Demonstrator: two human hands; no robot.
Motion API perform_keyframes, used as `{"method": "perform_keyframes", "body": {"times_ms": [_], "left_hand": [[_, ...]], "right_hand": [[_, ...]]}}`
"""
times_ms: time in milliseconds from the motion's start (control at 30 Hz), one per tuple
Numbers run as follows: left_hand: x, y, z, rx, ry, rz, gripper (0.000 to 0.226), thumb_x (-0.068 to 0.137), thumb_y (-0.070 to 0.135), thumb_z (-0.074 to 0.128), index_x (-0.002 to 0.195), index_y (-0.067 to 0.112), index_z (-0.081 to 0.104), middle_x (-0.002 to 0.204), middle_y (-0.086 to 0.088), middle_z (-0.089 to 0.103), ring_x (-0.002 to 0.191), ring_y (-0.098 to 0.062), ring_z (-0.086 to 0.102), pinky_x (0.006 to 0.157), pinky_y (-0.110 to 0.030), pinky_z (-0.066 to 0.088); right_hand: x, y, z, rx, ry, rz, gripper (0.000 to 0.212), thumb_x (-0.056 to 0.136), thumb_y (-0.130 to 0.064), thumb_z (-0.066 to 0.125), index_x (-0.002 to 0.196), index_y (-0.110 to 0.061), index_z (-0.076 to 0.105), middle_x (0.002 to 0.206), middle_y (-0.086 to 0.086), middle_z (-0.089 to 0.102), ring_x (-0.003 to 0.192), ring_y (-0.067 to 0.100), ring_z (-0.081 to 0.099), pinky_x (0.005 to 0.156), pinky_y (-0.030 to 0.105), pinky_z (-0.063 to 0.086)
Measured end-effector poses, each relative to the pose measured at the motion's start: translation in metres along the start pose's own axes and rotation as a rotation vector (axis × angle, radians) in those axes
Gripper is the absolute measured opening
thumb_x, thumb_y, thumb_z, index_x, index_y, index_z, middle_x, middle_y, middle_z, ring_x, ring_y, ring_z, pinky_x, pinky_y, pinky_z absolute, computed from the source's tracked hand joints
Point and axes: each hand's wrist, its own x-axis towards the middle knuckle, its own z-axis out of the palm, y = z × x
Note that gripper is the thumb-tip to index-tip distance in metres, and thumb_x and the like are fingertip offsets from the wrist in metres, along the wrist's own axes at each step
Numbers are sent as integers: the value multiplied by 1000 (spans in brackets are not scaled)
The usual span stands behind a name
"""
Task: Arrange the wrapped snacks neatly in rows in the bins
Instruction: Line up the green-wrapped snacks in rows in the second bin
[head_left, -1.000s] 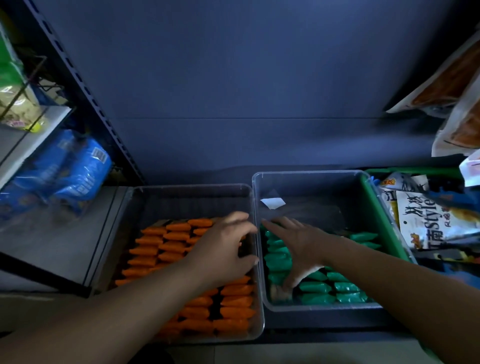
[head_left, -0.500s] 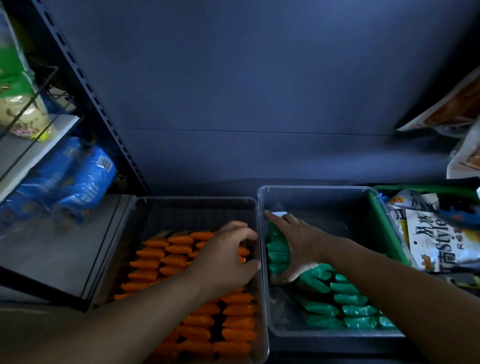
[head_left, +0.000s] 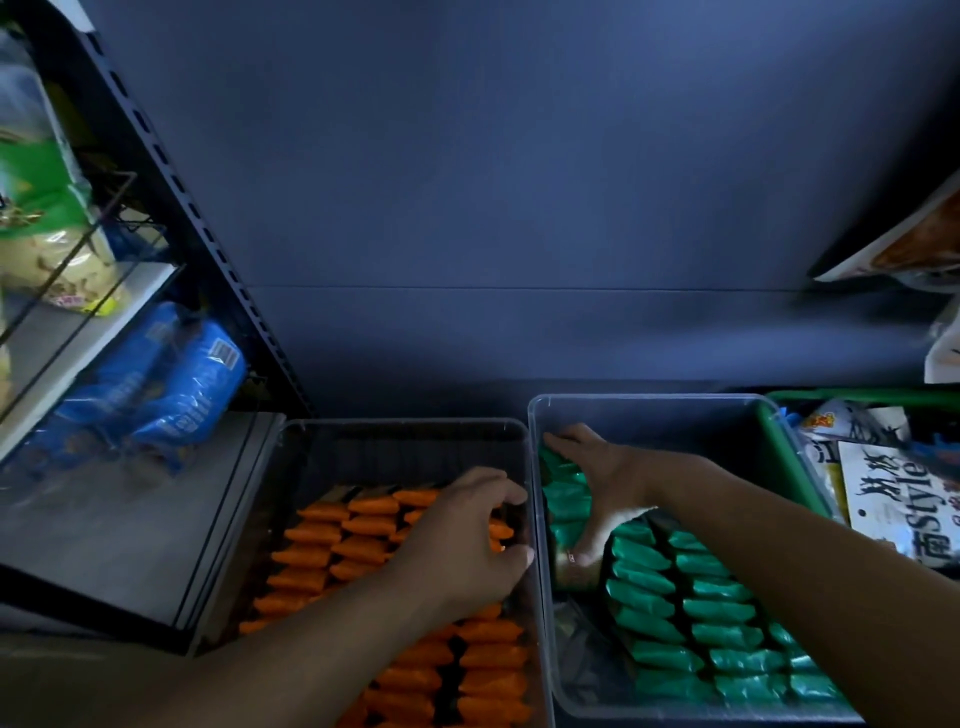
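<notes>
Orange snacks in rows, left bin; green snacks, right bin

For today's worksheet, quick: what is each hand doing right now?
Left hand: fingers curled round orange snacks.
Right hand: spans and pinches a row of green snacks.
</notes>
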Motion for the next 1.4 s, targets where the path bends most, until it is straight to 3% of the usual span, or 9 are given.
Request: {"method": "perform_keyframes", "body": {"times_ms": [100, 200, 300, 400, 600, 767, 967, 1133, 1400], "left_hand": [[1, 2, 0, -8, 6, 19, 50, 86, 29, 80, 133, 26, 63, 136, 21, 43, 127, 2, 47, 93, -2, 33], [5, 7, 3, 22, 25, 75, 44, 84, 27, 79, 126, 23, 66, 128, 18, 48, 124, -1, 50, 97, -2, 35], [7, 16, 7, 96, 32, 142, 40, 86, 26, 76, 125, 21, 66, 129, 11, 53, 120, -4, 52, 103, -14, 40], [10, 25, 15, 170, 21, 238, 39, 88, 28, 73, 124, 18, 66, 127, 6, 56, 119, -11, 55, 102, -26, 47], [10, 47, 53, 224, -190, 297, 34, 86, 38, 71, 116, 22, 67, 110, 6, 61, 104, -17, 62, 85, -33, 53], [6, 63, 74, 519, -420, 211, 57, 78, 70, 71, 113, 25, 67, 109, 7, 63, 101, -17, 62, 85, -39, 54], [7, 79, 85, 718, -437, 205, 64, 79, 79, 64, 120, 30, 60, 104, 10, 65, 96, -16, 62, 84, -41, 54], [20, 71, 81, 638, -253, 209, 37, 80, 63, 66, 84, 28, 53, 95, 10, 63, 97, -15, 59, 77, -33, 52], [37, 66, 79, 655, -167, 205, 30, 86, 54, 65, 92, 25, 65, 99, 7, 68, 107, -18, 55, 76, -30, 37]], "right_hand": [[-6, 1, 10, -173, 166, -22, 155, 45, -62, 96, 161, -42, -5, 163, -14, -4, 154, 25, 10, 119, 51, 37], [-16, 5, 18, -299, 347, -54, 140, 52, -69, 89, 159, -48, 1, 162, -7, 2, 149, 22, 24, 112, 47, 45], [-32, 18, 24, -102, 416, -65, 121, 58, -72, 85, 157, -45, 22, 156, -15, 17, 142, 13, 39, 110, 39, 46], [-52, 43, 30, -3, 330, -103, 121, 51, -77, 85, 154, -43, 33, 152, -18, 26, 143, 12, 36, 116, 37, 39], [-81, 71, 61, -109, 148, -116, 144, 43, -77, 87, 160, -43, 11, 168, -9, 15, 153, 18, 17, 127, 42, 17], [-69, 74, 49, 217, 133, -52, 112, 55, -73, 88, 152, -44, 41, 159, -16, 39, 145, 11, 39, 121, 29, 29], [-51, 74, 49, 176, 75, 14, 91, 71, -63, 84, 150, -42, 44, 157, -11, 44, 143, 14, 42, 115, 26, 33], [-71, 77, 34, 264, -5, 0, 113, 62, -56, 94, 155, -44, 30, 148, -21, 43, 133, 7, 43, 108, 24, 32], [-64, 61, 47, 166, 31, -33, 162, 33, -60, 100, 152, -55, -10, 157, -21, 7, 152, 22, 27, 118, 47, 38]]}}
